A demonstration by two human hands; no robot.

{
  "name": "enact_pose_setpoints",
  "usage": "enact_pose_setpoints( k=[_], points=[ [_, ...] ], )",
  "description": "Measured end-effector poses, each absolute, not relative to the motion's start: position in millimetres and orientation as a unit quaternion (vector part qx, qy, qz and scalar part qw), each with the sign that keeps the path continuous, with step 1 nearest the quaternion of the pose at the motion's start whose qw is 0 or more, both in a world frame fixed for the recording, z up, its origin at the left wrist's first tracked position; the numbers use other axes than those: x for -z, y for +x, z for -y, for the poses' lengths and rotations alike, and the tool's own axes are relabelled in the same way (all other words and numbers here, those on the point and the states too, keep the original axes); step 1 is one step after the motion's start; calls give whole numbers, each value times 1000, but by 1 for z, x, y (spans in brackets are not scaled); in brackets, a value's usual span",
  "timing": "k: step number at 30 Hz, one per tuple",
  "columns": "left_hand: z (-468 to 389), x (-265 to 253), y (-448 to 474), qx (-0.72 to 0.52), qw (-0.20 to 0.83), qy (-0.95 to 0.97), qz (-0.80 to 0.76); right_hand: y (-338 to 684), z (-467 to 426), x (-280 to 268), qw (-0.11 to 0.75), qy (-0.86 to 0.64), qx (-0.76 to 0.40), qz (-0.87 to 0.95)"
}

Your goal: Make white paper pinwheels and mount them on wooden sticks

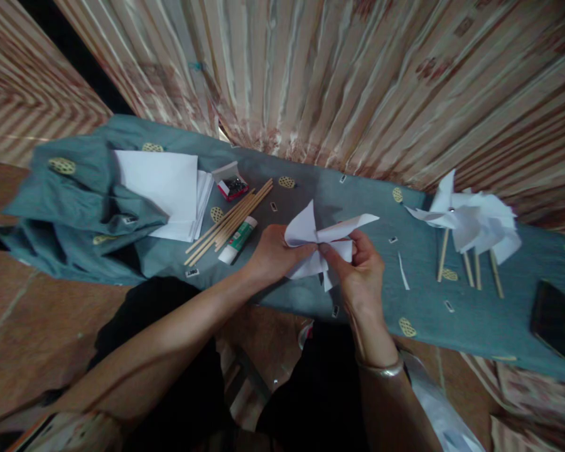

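Between my two hands is a white paper pinwheel (303, 225), its blades folded in toward the middle. My left hand (275, 254) grips its left side, the thumb pressed near the centre. From the right, my right hand (358, 267) pinches it, thumb at the centre and fingers behind the paper. No stick shows on this pinwheel. Just left of my left hand lies a green and white glue stick (238, 240). Beside that are several thin wooden sticks (235, 216) and a small open box (230, 183) of dark pins or tacks.
A stack of white paper (160, 185) lies on the left of the cloth-covered table (292, 295). Finished pinwheels on sticks (480, 220) rest at the right, near a dark phone (552, 318). A paper strip (403, 271) lies between. A striped curtain (320, 81) hangs behind.
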State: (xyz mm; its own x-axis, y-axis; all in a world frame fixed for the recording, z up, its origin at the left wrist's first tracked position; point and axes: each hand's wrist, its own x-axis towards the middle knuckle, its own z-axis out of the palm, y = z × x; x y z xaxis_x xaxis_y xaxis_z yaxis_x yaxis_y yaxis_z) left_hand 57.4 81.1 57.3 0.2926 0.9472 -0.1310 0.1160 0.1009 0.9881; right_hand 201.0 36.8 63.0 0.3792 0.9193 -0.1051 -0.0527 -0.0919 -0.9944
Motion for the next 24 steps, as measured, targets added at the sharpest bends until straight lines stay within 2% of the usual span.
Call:
enact_pose_setpoints(
  k=[16, 24],
  points=[
    [-79, -61, 54, -337, 585, 550, -492, 199, -35, -65, 560, -618, -428, 349],
    [-79, -53, 56, -359, 629, 516, -458, 198, -34, -64, 552, -620, -429, 356]
  ],
)
